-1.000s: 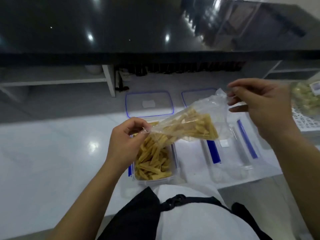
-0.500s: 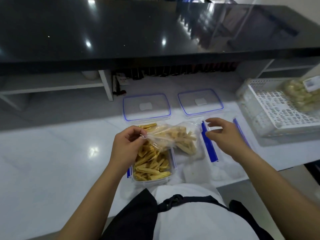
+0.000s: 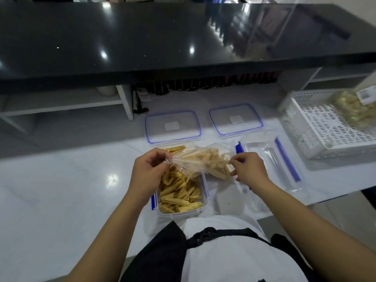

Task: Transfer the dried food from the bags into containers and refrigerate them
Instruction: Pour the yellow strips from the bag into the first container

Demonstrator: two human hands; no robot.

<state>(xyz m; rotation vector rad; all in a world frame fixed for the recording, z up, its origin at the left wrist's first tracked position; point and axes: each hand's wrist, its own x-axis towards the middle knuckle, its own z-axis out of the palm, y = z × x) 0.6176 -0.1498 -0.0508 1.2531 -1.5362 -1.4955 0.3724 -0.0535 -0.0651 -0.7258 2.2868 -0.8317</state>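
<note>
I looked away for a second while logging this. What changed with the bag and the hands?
The right hand let the bag go from its raised grip, came down and now pinches its low end. The bag dropped from a tilt to lie over the container. The left hand kept its pinch.

Single head-mounted wide-angle cam, no 2nd view. It looked fwd and steeply down from above the torso, close over both forearms. Frame covered the white counter (image 3: 61,180) nearest and the black upper ledge (image 3: 142,37) beyond.
</note>
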